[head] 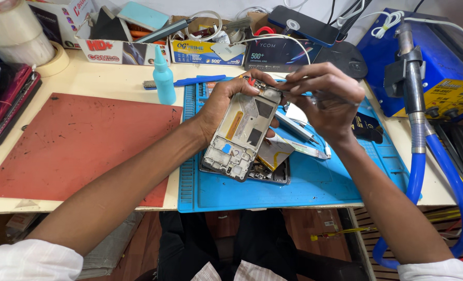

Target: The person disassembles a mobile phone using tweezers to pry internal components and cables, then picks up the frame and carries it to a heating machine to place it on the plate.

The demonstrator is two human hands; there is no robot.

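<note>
The blue silicone work mat [314, 182] is lying nearest, with a second opened phone body [273, 174] resting on it. Just above that, the left hand [218, 106] is gripping a stripped phone frame [242, 135] from its far side, fingers clamped around its upper edge, holding it tilted over the mat. The right hand [325, 96] is pinching, fingertips pressed together, at a small part on the frame's top corner. Beside them a red mat [75, 140] is lying flat. Farther back, a teal squeeze bottle [164, 78] is standing upright before cardboard boxes [122, 49].
</note>
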